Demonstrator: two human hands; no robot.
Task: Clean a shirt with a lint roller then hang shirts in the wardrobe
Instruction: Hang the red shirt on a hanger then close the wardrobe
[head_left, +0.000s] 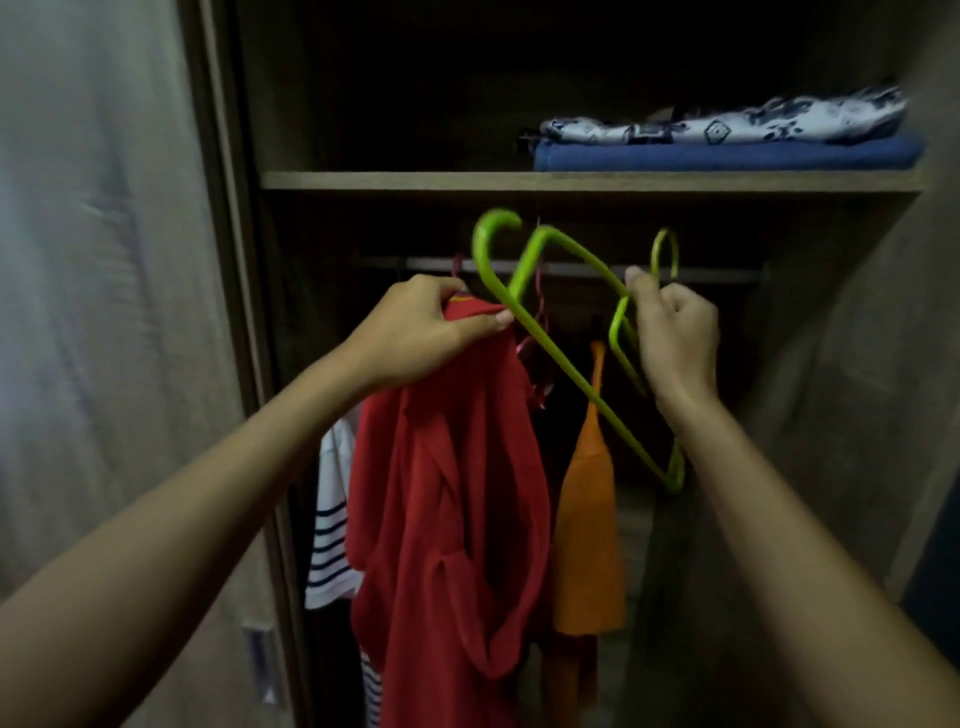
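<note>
The left hand (431, 332) pinches the collar of the red shirt (447, 493), which hangs limp below its fingers in front of the open wardrobe (234, 208). The right hand (675, 338) is curled round a green hanger (571, 374) near one end. The hanger's long bar runs on a slant from the hook, just above and beside the left thumb, down past the right wrist. The hook end is thus nearest the collar, so threading the shirt probably means turning the hanger's arm toward the left fingers. The rail (571, 267) lies just beyond both hands.
</note>
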